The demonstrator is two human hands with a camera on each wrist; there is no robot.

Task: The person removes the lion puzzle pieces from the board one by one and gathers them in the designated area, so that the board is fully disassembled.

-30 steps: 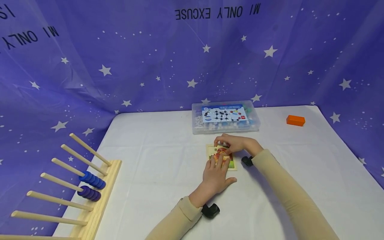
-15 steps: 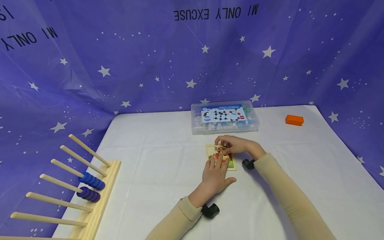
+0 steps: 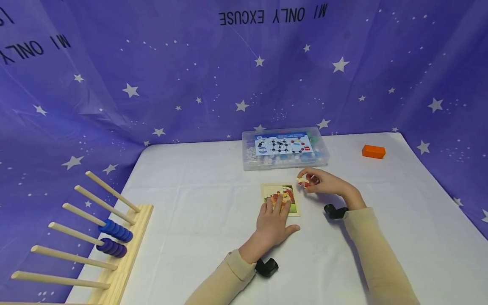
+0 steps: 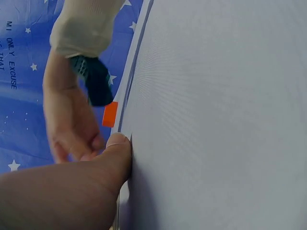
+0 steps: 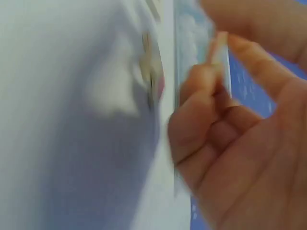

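My left hand (image 3: 272, 225) lies with fingers spread on a small wooden picture puzzle (image 3: 291, 210) near the table's middle, covering part of its colourful picture. A pale patch shows at the puzzle's upper left. To the right of the puzzle, my right hand (image 3: 328, 183) pinches a red-and-cream puzzle piece (image 3: 303, 181) between thumb and fingers, off the board. The right wrist view is blurred; that hand's curled fingers (image 5: 192, 115) fill its right side. In the left wrist view the left thumb (image 4: 117, 155) is near, with the right hand behind it.
Behind the hands lies a clear plastic case (image 3: 285, 162) of molecule-model parts. An orange block (image 3: 373, 151) sits at the back right. At the left stands a wooden peg rack (image 3: 131, 250) with blue rings (image 3: 116, 229) and purple rings (image 3: 111, 247).
My right hand has lifted a puzzle piece from the puzzle's upper part and moved right with it. The left hand has stayed on the puzzle.
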